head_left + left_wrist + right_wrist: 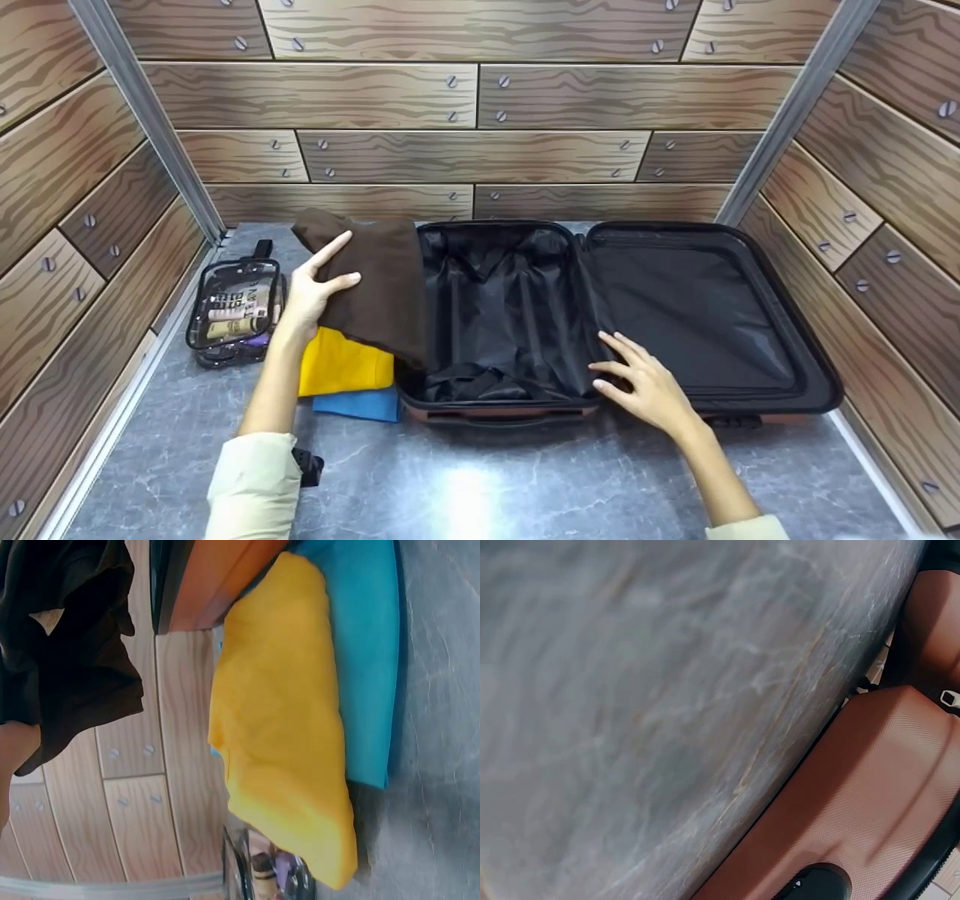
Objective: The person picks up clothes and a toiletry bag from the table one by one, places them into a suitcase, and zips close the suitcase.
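Observation:
My left hand point(307, 296) holds a dark brown folded garment point(386, 292), thumb and forefinger lying on top and the other fingers hidden beneath it. The garment hangs raised over the left rim of an open suitcase point(487, 315). In the left wrist view, the brown garment point(75, 652) drapes at the upper left. Below it on the table lie a yellow folded cloth point(345, 364) and a blue cloth point(360, 405). My right hand point(649, 386) spreads its fingers loosely over the suitcase's middle hinge edge, holding nothing.
A clear pouch point(234, 307) with toiletries stands at the left. The suitcase lid point(690, 315) lies flat open toward the right wall. Its reddish-brown shell point(870, 780) shows in the right wrist view. Wood-patterned walls point(472, 97) enclose the grey table point(375, 487).

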Demonstrator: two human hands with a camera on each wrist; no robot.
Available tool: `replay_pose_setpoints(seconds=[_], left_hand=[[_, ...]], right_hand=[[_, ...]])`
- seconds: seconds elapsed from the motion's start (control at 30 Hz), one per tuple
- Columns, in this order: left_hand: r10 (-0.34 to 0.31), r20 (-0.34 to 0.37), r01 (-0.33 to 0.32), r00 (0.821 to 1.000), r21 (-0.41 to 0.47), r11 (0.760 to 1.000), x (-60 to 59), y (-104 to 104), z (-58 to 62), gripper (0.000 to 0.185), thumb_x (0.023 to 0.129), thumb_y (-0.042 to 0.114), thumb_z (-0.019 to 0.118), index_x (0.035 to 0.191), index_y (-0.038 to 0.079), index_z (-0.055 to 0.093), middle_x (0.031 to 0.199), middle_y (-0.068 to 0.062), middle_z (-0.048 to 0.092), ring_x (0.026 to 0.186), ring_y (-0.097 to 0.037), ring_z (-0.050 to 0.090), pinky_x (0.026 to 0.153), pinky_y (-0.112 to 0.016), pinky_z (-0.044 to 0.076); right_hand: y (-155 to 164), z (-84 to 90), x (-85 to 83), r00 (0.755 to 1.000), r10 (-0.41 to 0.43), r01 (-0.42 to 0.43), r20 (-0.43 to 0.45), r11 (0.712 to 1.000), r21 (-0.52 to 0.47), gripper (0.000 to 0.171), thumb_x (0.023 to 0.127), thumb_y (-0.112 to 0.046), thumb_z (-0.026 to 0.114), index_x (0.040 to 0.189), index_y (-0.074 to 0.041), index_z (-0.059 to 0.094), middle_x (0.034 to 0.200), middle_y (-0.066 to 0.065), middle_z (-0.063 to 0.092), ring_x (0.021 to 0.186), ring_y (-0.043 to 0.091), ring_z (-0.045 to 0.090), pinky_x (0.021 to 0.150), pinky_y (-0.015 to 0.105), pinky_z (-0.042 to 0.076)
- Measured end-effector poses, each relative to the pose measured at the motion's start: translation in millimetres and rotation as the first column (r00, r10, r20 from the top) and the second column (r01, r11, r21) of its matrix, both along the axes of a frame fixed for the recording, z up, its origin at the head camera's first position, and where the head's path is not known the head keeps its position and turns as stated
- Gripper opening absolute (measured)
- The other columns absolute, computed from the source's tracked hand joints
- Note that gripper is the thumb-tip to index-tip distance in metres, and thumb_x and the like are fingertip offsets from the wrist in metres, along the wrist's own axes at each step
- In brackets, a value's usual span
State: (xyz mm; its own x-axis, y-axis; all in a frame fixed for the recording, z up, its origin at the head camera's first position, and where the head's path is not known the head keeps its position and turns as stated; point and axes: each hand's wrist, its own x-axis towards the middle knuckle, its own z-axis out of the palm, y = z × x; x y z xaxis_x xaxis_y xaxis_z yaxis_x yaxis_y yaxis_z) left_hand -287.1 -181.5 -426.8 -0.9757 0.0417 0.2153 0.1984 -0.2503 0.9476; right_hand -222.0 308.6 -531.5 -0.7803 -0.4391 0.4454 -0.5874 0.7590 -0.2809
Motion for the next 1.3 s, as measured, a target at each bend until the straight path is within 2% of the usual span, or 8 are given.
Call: replay_pose_setpoints(seconds=[0.23, 0.5, 0.7, 0.83, 1.03, 1.3], left_hand=[[-0.001, 0.000, 0.001, 1.000, 0.063, 0.998, -1.2, 17.5, -4.4, 0.057, 0.078, -0.002, 0.069, 0.130, 0.018, 0.055, 0.127, -0.013, 0.051, 0.104, -0.026, 0.054, 0.085, -0.035, 0.046], [-0.028, 0.003, 0.028, 1.000, 0.026, 0.999, -3.3, 29.5, -10.4, 0.059, 0.079, 0.003, 0.071, 0.133, 0.015, 0.051, 0.132, -0.009, 0.047, 0.107, -0.027, 0.051, 0.086, -0.034, 0.045], [-0.057, 0.022, 0.056, 0.998, 0.046, 0.997, -4.0, 36.6, -12.8, 0.059, 0.082, 0.001, 0.067, 0.136, 0.013, 0.047, 0.132, -0.010, 0.046, 0.107, -0.028, 0.052, 0.085, -0.037, 0.047], [-0.060, 0.030, 0.059, 0.998, 0.036, 0.998, -2.8, 42.3, -10.8, 0.059, 0.082, 0.000, 0.066, 0.136, 0.012, 0.046, 0.132, -0.011, 0.046, 0.108, -0.028, 0.052, 0.085, -0.037, 0.046], [-0.069, 0.022, 0.068, 0.997, 0.023, 0.997, 6.8, 52.0, -0.7, 0.058, 0.082, 0.000, 0.066, 0.136, 0.011, 0.047, 0.132, -0.011, 0.046, 0.108, -0.027, 0.052, 0.087, -0.036, 0.046], [-0.086, 0.016, 0.085, 0.996, 0.085, 0.993, -8.4, 59.6, -19.9, 0.058, 0.079, 0.007, 0.072, 0.132, 0.017, 0.052, 0.131, -0.009, 0.047, 0.110, -0.029, 0.051, 0.088, -0.039, 0.045]], right_hand=[[1.5, -0.4, 0.6, 1.000, -0.008, 0.008, 0.015, 1.000, 0.017, 0.029, 0.085, -0.039, 0.063, 0.106, -0.021, 0.070, 0.142, 0.001, 0.038, 0.130, 0.028, 0.030, 0.094, 0.054, 0.033], [2.9, -1.2, 0.6, 1.000, -0.015, 0.015, 0.012, 1.000, 0.004, 0.026, 0.084, -0.037, 0.065, 0.105, -0.023, 0.070, 0.142, -0.001, 0.038, 0.130, 0.027, 0.029, 0.095, 0.054, 0.031], [2.3, 0.0, 0.1, 1.000, -0.015, 0.015, 0.014, 1.000, 0.008, 0.026, 0.084, -0.039, 0.064, 0.105, -0.023, 0.070, 0.142, -0.001, 0.038, 0.131, 0.026, 0.029, 0.095, 0.054, 0.031], [1.9, -0.1, -0.2, 1.000, -0.014, 0.014, 0.021, 1.000, 0.007, 0.027, 0.084, -0.039, 0.064, 0.105, -0.023, 0.070, 0.142, -0.001, 0.038, 0.131, 0.026, 0.028, 0.096, 0.054, 0.031], [0.9, -0.6, 0.2, 0.999, -0.018, 0.018, 0.032, 1.000, 0.006, 0.027, 0.084, -0.037, 0.064, 0.106, -0.022, 0.070, 0.143, -0.002, 0.037, 0.132, 0.025, 0.027, 0.095, 0.055, 0.031], [0.5, 0.4, 0.8, 0.999, -0.017, 0.017, 0.028, 1.000, 0.006, 0.028, 0.085, -0.039, 0.064, 0.106, -0.022, 0.070, 0.143, -0.002, 0.037, 0.131, 0.026, 0.028, 0.095, 0.055, 0.031]])
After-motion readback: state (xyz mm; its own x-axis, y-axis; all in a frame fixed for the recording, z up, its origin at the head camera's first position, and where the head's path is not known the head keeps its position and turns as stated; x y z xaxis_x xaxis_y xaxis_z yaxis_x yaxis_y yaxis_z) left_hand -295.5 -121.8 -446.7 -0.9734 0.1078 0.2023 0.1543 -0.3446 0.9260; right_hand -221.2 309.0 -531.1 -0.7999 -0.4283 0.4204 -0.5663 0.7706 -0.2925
